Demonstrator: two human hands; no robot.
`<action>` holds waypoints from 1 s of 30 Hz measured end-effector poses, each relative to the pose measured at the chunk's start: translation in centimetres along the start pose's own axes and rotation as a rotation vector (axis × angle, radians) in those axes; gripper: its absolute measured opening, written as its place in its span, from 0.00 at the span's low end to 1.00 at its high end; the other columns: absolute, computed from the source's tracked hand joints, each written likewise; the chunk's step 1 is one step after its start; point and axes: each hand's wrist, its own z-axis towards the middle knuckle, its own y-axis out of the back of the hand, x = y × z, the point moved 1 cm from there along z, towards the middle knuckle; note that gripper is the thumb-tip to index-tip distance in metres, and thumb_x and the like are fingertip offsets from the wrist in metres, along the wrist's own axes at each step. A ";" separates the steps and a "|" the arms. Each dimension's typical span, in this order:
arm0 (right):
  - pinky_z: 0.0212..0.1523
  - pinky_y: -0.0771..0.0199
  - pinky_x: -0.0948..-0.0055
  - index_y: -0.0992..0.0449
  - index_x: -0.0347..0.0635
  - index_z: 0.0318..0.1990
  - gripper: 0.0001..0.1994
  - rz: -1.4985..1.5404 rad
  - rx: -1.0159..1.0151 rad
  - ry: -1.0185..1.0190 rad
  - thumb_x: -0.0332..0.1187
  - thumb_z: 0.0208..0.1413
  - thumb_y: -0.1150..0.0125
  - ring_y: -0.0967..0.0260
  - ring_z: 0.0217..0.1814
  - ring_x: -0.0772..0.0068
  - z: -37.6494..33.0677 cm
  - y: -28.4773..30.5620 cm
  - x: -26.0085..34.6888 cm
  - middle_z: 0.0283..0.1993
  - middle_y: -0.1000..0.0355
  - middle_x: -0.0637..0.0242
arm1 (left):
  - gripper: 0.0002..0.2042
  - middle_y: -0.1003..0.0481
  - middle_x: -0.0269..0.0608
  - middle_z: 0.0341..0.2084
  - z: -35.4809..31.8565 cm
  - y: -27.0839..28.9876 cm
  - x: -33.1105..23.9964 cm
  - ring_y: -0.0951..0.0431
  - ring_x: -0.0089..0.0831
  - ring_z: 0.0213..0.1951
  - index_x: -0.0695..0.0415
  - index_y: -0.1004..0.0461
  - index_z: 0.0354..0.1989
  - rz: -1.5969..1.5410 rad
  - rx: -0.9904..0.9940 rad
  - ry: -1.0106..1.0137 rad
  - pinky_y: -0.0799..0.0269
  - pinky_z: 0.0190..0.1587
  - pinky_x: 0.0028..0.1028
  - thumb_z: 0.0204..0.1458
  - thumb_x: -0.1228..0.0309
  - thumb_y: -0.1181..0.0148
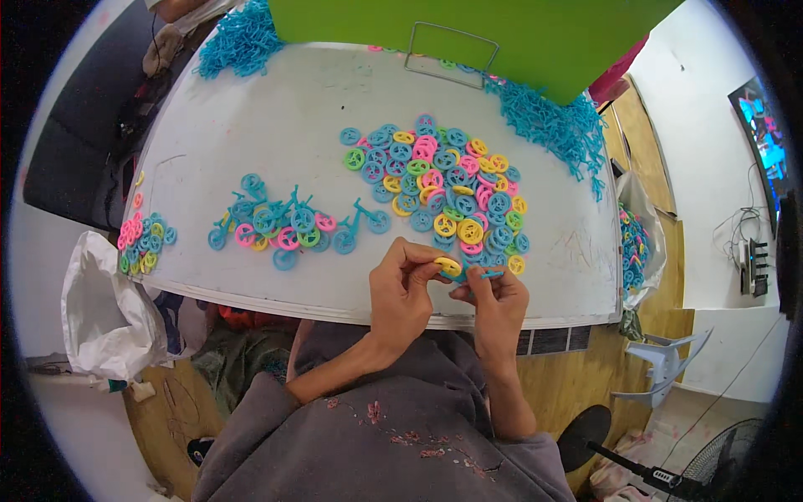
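Observation:
Near the table's front edge, my left hand [398, 291] pinches a small yellow plastic toy wheel [449, 266] between thumb and fingers. Close beside it, my right hand [500, 303] is closed on a thin blue plastic fork piece [493, 274], whose end sticks out past the thumb. The two parts meet or nearly meet; fingers hide whether they are joined. Just beyond my hands spreads a heap of loose wheels [456, 177] in blue, yellow, pink and green. To the left lies a cluster of blue forks with wheels on them [288, 219].
Piles of blue fork pieces lie at the far left [240, 40] and far right [556, 125], by a green box [468, 33] with a wire frame [452, 54]. More wheels [146, 238] sit at the left edge, above a white bag [109, 309]. A filled sack [637, 243] stands at right.

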 end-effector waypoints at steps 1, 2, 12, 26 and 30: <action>0.29 0.27 0.79 0.26 0.32 0.32 0.07 -0.001 -0.001 -0.001 0.28 0.54 0.39 0.25 0.28 0.74 0.1 0.1 -0.1 0.27 0.25 0.62 | 0.02 0.25 0.50 0.34 0.0 0.0 0.1 0.23 0.29 0.36 0.64 0.39 0.34 -0.001 0.000 0.002 0.24 0.39 0.27 0.57 0.84 0.55; 0.29 0.26 0.78 0.26 0.32 0.32 0.07 0.016 0.009 -0.027 0.28 0.55 0.39 0.25 0.28 0.74 0.2 0.2 -0.4 0.27 0.25 0.61 | 0.02 0.25 0.50 0.34 0.0 0.0 0.2 0.23 0.29 0.37 0.64 0.39 0.34 0.015 -0.002 -0.008 0.24 0.40 0.27 0.57 0.84 0.55; 0.32 0.27 0.79 0.28 0.34 0.32 0.05 -0.171 -0.155 0.159 0.26 0.54 0.39 0.26 0.29 0.76 -0.2 -0.3 -1.3 0.29 0.25 0.64 | 0.02 0.25 0.50 0.35 0.1 -0.1 0.8 0.23 0.30 0.37 0.65 0.40 0.34 0.020 -0.004 0.082 0.22 0.41 0.27 0.56 0.85 0.55; 0.40 0.28 0.77 0.27 0.35 0.40 0.08 -0.315 0.030 0.380 0.23 0.52 0.41 0.29 0.38 0.78 0.7 1.7 -1.4 0.36 0.26 0.63 | 0.12 0.24 0.43 0.34 0.2 0.9 0.1 0.22 0.32 0.35 0.63 0.28 0.40 0.260 0.083 -0.236 0.24 0.36 0.27 0.45 0.86 0.42; 0.44 0.29 0.75 0.33 0.33 0.49 0.13 -0.005 0.061 0.161 0.32 0.61 0.47 0.31 0.43 0.78 0.1 1.4 -1.2 0.40 0.28 0.62 | 0.14 0.25 0.42 0.35 -0.1 -0.1 1.3 0.22 0.37 0.35 0.60 0.24 0.37 0.492 0.087 -0.660 0.24 0.34 0.28 0.39 0.85 0.38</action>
